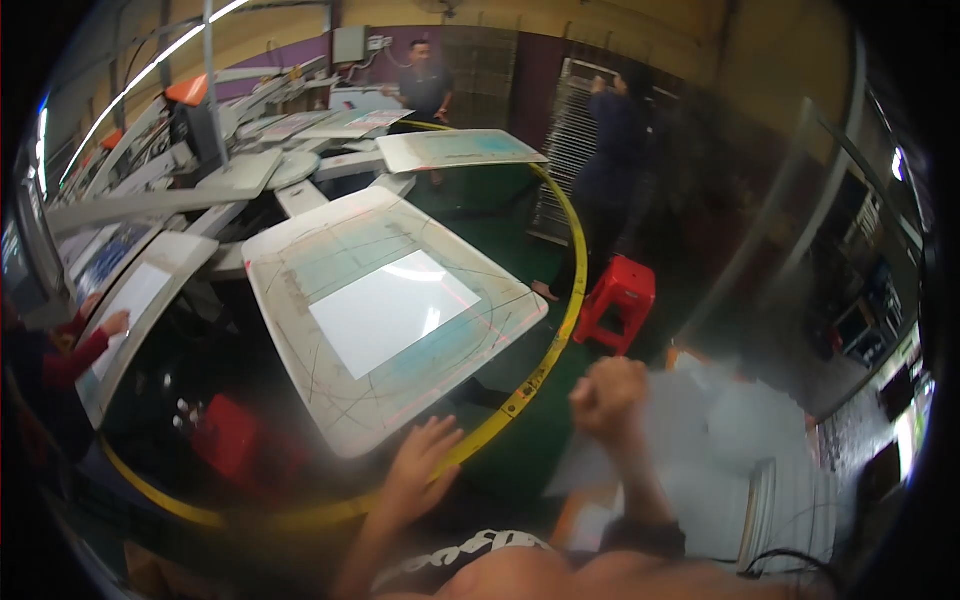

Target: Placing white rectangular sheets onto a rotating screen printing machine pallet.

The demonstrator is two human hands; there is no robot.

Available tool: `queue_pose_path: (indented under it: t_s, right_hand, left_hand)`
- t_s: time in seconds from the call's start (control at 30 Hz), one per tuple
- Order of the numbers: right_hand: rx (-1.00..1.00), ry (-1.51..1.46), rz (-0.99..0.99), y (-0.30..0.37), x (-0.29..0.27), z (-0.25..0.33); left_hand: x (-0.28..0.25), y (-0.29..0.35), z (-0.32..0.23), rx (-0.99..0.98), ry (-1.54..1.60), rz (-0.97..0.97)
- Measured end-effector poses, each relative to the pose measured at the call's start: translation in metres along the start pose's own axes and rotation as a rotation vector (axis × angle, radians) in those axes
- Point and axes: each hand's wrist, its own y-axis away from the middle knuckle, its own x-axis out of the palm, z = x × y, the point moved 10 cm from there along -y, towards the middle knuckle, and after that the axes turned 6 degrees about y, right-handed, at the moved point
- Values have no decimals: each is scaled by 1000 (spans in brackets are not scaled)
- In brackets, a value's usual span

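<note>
In front of me is a pale, rounded platen (pixel 290 260) with worn, stained paint and dark scrawled lines. A white rectangular sheet (pixel 375 325) lies flat on it, reflecting light. My left hand (pixel 425 465) hovers beside the platen's near corner, fingers spread and nothing in them. Farther right, my right hand (pixel 612 398) is raised with its fingers curled closed. Behind and below it is a greyish translucent sheet (pixel 690 425) on a pile. Whether the fingers pinch that sheet's edge or something else is hidden.
A yellow ring rail (pixel 545 365) curves around the machine's platens. Red stools stand at the right (pixel 618 300) and lower left (pixel 230 440). A co-worker's hand (pixel 117 322) rests at another platen on the left. Two people stand at the back, one by a wire rack (pixel 565 140).
</note>
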Motion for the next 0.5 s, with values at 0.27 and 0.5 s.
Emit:
queue_pose_path:
  t_s: [0.27, 0.5]
  right_hand:
    - [-155, -476, -131, -22, 21, 125]
    - [-65, -593, -34, -16, 56, 129]
  left_hand:
    - [66, 33, 26, -395, 635, 18]
    - [12, 81, 78, -514, 647, -476]
